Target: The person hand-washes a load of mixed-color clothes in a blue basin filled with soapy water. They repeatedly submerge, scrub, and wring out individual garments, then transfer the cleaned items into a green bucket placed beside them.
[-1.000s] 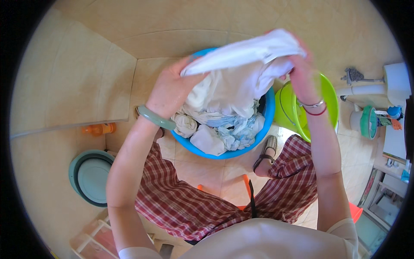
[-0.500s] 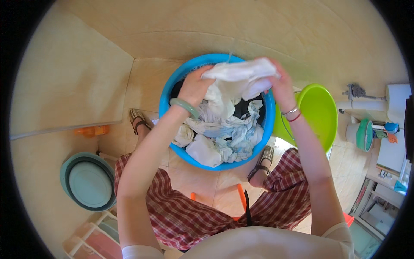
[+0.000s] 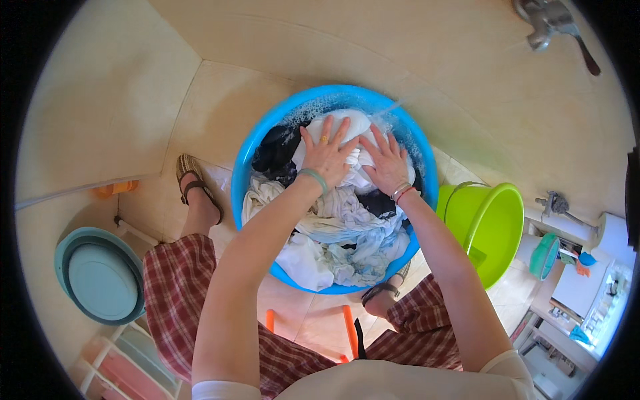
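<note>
My left hand [image 3: 327,157] and my right hand [image 3: 388,163] lie flat, fingers spread, on a white garment [image 3: 347,123] in a large blue basin [image 3: 242,167]. Soapy bubbles [image 3: 313,107] float on the water along the basin's far rim. Black cloth [image 3: 273,150] lies left of my left hand. Nearer me are a rumpled pale blue-and-white cloth [image 3: 367,250] and a white piece [image 3: 303,260] against the near rim. A thin stream of water [image 3: 400,103] enters at the far right. A green bangle is on my left wrist.
A lime-green bucket [image 3: 503,233] stands right of the basin. Up on the wall at right is a metal tap [image 3: 550,27]. Teal basins [image 3: 103,283] lean at the left wall above a white rack [image 3: 93,373]. Orange stool legs [image 3: 350,330] show between my knees.
The white garment was held up between both hands over the basin; now it is down in the basin, with my hands opened flat on it. The view has shifted, bringing the tap in.
</note>
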